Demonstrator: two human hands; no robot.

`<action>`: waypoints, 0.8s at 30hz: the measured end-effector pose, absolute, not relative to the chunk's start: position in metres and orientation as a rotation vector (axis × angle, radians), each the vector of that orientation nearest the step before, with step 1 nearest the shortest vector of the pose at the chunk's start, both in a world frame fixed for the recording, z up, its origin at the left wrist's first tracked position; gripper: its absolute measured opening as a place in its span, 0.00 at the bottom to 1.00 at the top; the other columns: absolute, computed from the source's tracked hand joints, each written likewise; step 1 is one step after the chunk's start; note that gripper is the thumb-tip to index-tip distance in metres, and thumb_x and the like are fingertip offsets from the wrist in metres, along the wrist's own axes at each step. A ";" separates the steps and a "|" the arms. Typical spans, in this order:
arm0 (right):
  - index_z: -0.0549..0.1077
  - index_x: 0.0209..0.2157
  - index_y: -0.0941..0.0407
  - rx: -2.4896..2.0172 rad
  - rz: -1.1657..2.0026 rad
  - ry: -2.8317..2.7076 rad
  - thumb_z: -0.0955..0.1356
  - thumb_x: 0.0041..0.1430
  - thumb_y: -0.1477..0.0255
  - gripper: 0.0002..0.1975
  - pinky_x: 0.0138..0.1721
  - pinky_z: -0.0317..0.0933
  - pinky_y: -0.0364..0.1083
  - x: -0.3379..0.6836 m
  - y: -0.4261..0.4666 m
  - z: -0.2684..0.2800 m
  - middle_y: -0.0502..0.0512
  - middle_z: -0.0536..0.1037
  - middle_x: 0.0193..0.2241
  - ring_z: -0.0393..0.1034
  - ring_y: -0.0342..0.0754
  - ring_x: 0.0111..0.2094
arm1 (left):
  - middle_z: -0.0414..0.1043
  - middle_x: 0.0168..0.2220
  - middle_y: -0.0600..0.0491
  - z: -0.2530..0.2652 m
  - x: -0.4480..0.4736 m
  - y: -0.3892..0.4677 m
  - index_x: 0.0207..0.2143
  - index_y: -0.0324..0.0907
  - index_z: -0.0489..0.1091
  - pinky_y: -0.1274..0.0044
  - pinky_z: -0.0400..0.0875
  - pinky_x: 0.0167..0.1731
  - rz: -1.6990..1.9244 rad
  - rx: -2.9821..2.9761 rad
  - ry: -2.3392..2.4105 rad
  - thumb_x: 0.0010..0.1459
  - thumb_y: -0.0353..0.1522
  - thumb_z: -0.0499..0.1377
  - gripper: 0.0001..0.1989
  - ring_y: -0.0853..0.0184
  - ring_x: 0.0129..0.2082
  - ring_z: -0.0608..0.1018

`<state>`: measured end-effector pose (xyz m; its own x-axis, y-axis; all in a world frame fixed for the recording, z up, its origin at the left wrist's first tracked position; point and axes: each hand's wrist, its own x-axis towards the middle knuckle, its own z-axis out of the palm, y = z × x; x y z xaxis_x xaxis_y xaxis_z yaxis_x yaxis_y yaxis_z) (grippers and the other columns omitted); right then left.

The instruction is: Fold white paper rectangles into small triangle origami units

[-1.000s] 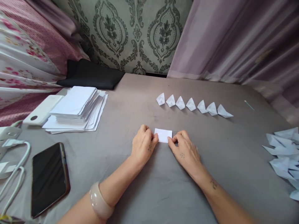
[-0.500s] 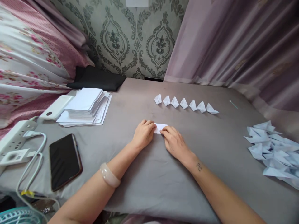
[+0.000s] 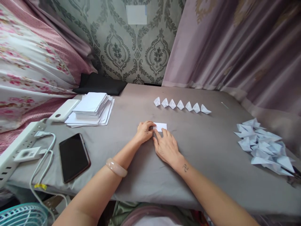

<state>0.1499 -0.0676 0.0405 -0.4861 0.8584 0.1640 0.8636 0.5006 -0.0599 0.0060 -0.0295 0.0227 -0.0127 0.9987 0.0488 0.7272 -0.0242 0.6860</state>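
A small folded piece of white paper point(image 3: 161, 126) lies flat on the grey tablecloth in the middle. My left hand point(image 3: 144, 131) pinches its left end, fingers bent and thumb close to the near edge. Stretched over the cloth, my right hand point(image 3: 166, 145) has its fingers apart, with the fingertips touching the paper's near edge. Beyond the hands stands a row of several small folded white paper shapes point(image 3: 180, 105). A heap of larger pointed paper pieces point(image 3: 264, 141) is at the right.
A stack of white paper sheets point(image 3: 90, 108) rests at the left, beside a white flat device point(image 3: 64, 110). Nearer are a dark phone point(image 3: 74, 158), a power strip point(image 3: 21, 147) and a white cable point(image 3: 50, 160). A black cloth-like item point(image 3: 100, 84) lies at the back.
My right hand has moved left from the paper's right end to its near edge, its fingers spreading. My left hand stays at the left end. The camera view has shifted.
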 end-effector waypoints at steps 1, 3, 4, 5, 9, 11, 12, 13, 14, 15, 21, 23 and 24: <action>0.62 0.58 0.59 -1.498 -0.034 -2.559 0.56 0.66 0.66 0.23 0.46 0.59 0.52 0.152 -0.067 0.040 0.67 0.67 0.50 0.62 0.56 0.48 | 0.73 0.50 0.51 0.024 0.005 -0.030 0.41 0.43 0.74 0.69 0.59 0.54 0.760 1.807 1.781 0.52 0.25 0.55 0.15 0.62 0.49 0.72; 0.63 0.57 0.60 -1.528 -0.017 -2.543 0.55 0.66 0.66 0.23 0.45 0.60 0.51 0.157 -0.067 0.041 0.67 0.67 0.50 0.62 0.55 0.47 | 0.72 0.50 0.51 0.026 0.004 -0.031 0.41 0.43 0.73 0.69 0.58 0.54 0.761 1.822 1.763 0.52 0.24 0.55 0.15 0.62 0.49 0.72; 0.63 0.57 0.61 -1.544 -0.014 -2.537 0.55 0.66 0.66 0.23 0.44 0.60 0.51 0.159 -0.066 0.041 0.67 0.68 0.49 0.63 0.55 0.47 | 0.72 0.50 0.51 0.027 0.004 -0.031 0.41 0.43 0.73 0.69 0.58 0.54 0.767 1.832 1.753 0.52 0.24 0.55 0.15 0.62 0.50 0.72; 0.63 0.57 0.62 -1.559 -0.015 -2.534 0.55 0.66 0.66 0.23 0.44 0.61 0.51 0.162 -0.066 0.042 0.67 0.68 0.49 0.63 0.55 0.47 | 0.72 0.50 0.51 0.026 0.003 -0.032 0.41 0.43 0.73 0.68 0.57 0.55 0.774 1.841 1.742 0.52 0.24 0.54 0.15 0.63 0.50 0.72; 0.66 0.54 0.63 -1.565 -0.040 -2.544 0.56 0.65 0.68 0.21 0.42 0.62 0.51 0.174 -0.065 0.044 0.67 0.70 0.47 0.63 0.55 0.46 | 0.72 0.48 0.50 0.022 0.002 -0.034 0.42 0.42 0.71 0.68 0.58 0.54 0.796 1.848 1.738 0.52 0.24 0.55 0.15 0.63 0.48 0.72; 0.68 0.53 0.62 -1.548 -0.039 -2.544 0.56 0.66 0.69 0.20 0.41 0.62 0.50 0.179 -0.063 0.046 0.66 0.71 0.46 0.64 0.55 0.46 | 0.70 0.47 0.48 0.021 0.001 -0.035 0.44 0.41 0.70 0.68 0.61 0.52 0.815 1.818 1.789 0.52 0.27 0.56 0.16 0.62 0.47 0.71; 0.69 0.51 0.61 -1.542 -0.031 -2.535 0.55 0.66 0.69 0.20 0.41 0.62 0.50 0.181 -0.061 0.047 0.65 0.71 0.45 0.64 0.54 0.45 | 0.70 0.46 0.47 0.020 0.001 -0.036 0.45 0.40 0.69 0.68 0.62 0.51 0.826 1.803 1.817 0.52 0.28 0.57 0.16 0.62 0.46 0.71; 0.71 0.49 0.60 -1.538 -0.017 -2.521 0.55 0.66 0.69 0.19 0.40 0.62 0.49 0.183 -0.059 0.047 0.64 0.72 0.45 0.65 0.53 0.45 | 0.69 0.46 0.46 0.020 0.002 -0.036 0.45 0.39 0.69 0.67 0.63 0.50 0.837 1.792 1.838 0.52 0.29 0.58 0.16 0.61 0.46 0.70; 0.73 0.46 0.59 -1.530 0.003 -2.504 0.55 0.66 0.69 0.18 0.40 0.61 0.48 0.185 -0.056 0.047 0.62 0.72 0.44 0.65 0.52 0.45 | 0.68 0.46 0.46 0.020 0.002 -0.037 0.44 0.39 0.70 0.67 0.63 0.50 0.846 1.788 1.848 0.51 0.29 0.58 0.16 0.61 0.47 0.70; 0.74 0.43 0.58 -1.518 0.026 -2.489 0.56 0.66 0.69 0.18 0.40 0.61 0.47 0.187 -0.052 0.047 0.61 0.73 0.42 0.65 0.51 0.44 | 0.67 0.46 0.46 0.020 0.002 -0.038 0.43 0.39 0.70 0.67 0.63 0.50 0.852 1.787 1.849 0.52 0.29 0.58 0.15 0.60 0.47 0.69; 0.70 0.35 0.55 -1.521 0.136 -2.407 0.66 0.59 0.65 0.08 0.38 0.59 0.45 0.193 -0.028 0.046 0.54 0.73 0.36 0.66 0.49 0.39 | 0.68 0.45 0.49 0.023 0.004 -0.042 0.40 0.42 0.73 0.67 0.62 0.52 0.923 1.738 1.803 0.50 0.29 0.60 0.13 0.60 0.49 0.68; 0.68 0.37 0.55 -1.532 0.175 -2.386 0.67 0.58 0.66 0.09 0.37 0.59 0.45 0.193 -0.024 0.045 0.54 0.73 0.36 0.67 0.49 0.39 | 0.68 0.43 0.50 0.024 0.004 -0.042 0.38 0.42 0.73 0.68 0.62 0.51 0.945 1.713 1.777 0.49 0.32 0.62 0.11 0.61 0.48 0.68; 0.67 0.38 0.55 -1.537 0.197 -2.374 0.67 0.57 0.66 0.10 0.36 0.59 0.45 0.192 -0.022 0.045 0.54 0.73 0.37 0.67 0.49 0.40 | 0.69 0.42 0.50 0.024 0.004 -0.042 0.37 0.42 0.72 0.68 0.63 0.50 0.949 1.701 1.772 0.48 0.33 0.63 0.11 0.61 0.47 0.69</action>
